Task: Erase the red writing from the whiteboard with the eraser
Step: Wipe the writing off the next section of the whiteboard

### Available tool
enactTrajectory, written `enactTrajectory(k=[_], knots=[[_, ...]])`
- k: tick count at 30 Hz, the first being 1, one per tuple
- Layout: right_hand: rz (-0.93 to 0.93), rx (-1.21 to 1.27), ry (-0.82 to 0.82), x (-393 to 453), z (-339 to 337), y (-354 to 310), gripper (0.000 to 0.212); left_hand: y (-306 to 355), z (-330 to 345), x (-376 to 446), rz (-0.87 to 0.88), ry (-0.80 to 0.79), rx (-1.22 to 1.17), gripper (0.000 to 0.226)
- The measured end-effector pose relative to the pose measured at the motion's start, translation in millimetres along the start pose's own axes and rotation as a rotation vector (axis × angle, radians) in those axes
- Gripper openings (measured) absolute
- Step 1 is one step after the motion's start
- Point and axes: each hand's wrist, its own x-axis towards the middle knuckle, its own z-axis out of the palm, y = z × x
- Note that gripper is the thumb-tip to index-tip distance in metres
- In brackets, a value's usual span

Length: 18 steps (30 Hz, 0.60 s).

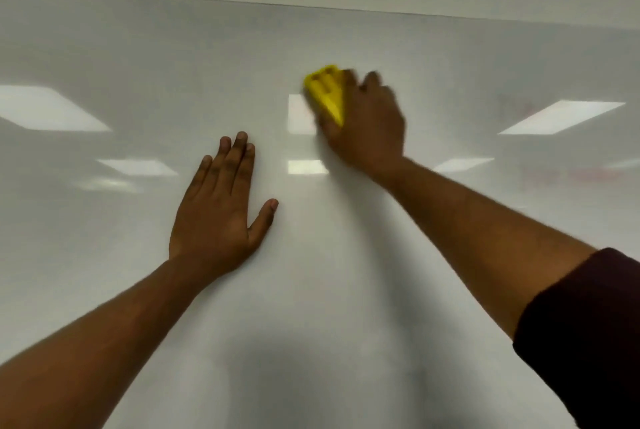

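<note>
Eraser against the whiteboard (346, 255)

The right hand (367, 130) grips the yellow eraser (325, 92) on the board's upper middle; the left hand (218, 206) lies flat, fingers straight. Faint red writing (568, 175) remains at far right.

The left hand (221, 206) lies flat on the whiteboard (121, 57), low and left of centre. The right hand (367, 127) is higher and to the right, apart from it. The eraser (327, 92) sits under the right hand's fingers, against the board.
</note>
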Motion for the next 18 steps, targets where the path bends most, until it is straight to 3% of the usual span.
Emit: enactTrajectory(k=[2,3,9,10,13,15,18], knots=[[-0.168,0.054,-0.067,-16,3,-12,0.071,-1,0,-1,0.003,-0.006,0.011,0.084],[-0.167,0.069,-0.067,-11,2,-10,0.071,-1,-1,-1,0.004,-0.007,0.010,0.084],[0.286,0.040,0.013,37,-3,17,0.071,0,0,-1,0.003,0.007,-0.001,0.084],[0.247,0.026,0.017,32,-1,7,0.071,-1,0,-1,0.003,0.008,-0.002,0.084],[-0.159,0.034,-0.054,-3,7,-24,0.073,-1,0,-1,0.008,0.012,0.003,0.083],[-0.312,0.049,-0.106,-9,10,-28,0.076,-1,-1,0,0.011,0.004,0.010,0.083],[-0.120,-0.010,-0.040,24,5,2,0.074,-2,-1,-1,0.017,0.011,0.003,0.083]])
